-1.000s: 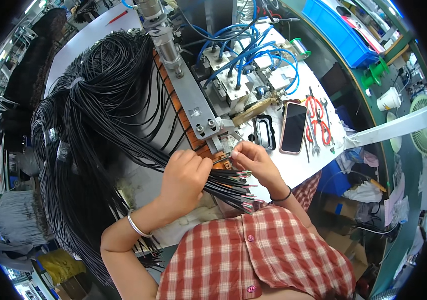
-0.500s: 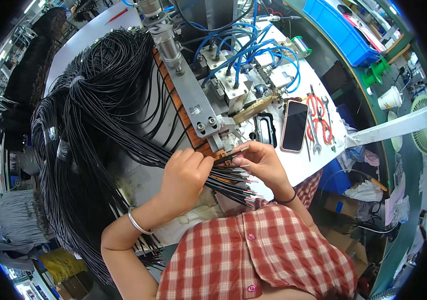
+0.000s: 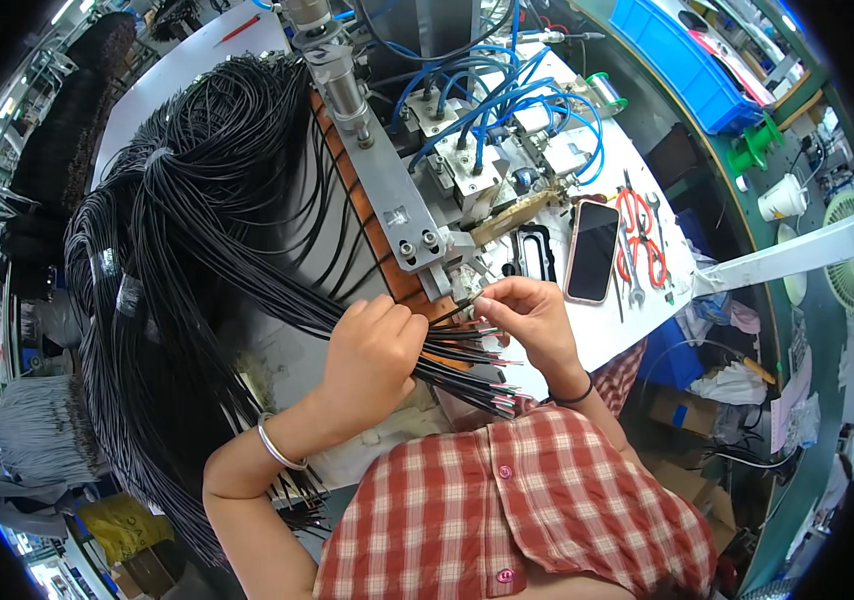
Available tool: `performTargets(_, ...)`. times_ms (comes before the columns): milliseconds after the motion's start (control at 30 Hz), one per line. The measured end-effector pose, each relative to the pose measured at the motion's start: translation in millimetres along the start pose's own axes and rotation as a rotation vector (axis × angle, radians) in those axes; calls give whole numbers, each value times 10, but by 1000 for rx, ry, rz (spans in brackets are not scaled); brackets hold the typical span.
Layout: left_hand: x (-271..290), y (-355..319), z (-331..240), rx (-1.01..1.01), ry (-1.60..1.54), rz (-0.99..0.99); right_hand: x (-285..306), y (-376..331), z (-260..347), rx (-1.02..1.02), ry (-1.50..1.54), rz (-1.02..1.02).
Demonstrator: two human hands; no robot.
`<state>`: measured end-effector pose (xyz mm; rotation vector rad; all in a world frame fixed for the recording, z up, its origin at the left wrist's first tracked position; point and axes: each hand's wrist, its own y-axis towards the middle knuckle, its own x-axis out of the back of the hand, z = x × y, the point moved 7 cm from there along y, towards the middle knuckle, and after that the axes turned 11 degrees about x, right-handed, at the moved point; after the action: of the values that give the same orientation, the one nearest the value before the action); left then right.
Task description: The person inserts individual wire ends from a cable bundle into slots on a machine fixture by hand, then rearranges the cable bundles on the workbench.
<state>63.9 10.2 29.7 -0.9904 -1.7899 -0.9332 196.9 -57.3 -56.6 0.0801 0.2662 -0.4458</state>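
A thick bundle of thin black cables [image 3: 272, 292] runs from the left across the bench to just in front of me. My left hand [image 3: 375, 352] is closed around part of this bundle. Past it the cable ends [image 3: 492, 385] fan out, showing stripped tips with red and white wires. My right hand [image 3: 530, 318] pinches the end of a single black cable [image 3: 455, 311] between thumb and fingertips. That cable end lies right by the metal tip of the bench machine [image 3: 399, 215]. An orange-brown strip [image 3: 372, 232] runs beneath the machine's arm.
Blue air tubes [image 3: 517, 100] loop over the machine. On the white tabletop at right lie a phone [image 3: 592, 252], red-handled pliers [image 3: 637, 215] and a wrench [image 3: 635, 285]. A blue bin [image 3: 682, 65] stands at the back right, and a white metal arm [image 3: 787, 250] crosses the right side.
My right fingertips have drawn together at the cable end, where a thin dark piece stuck out before. My left hand stays on the bundle.
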Motion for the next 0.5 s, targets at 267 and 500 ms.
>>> performTargets(267,-39,-15,32,6,-6,13,-139,-12,-20,-149,268,182)
performTargets(500,-57,-1,-9,-6,6,29,20,37,-101,-35,-15,94)
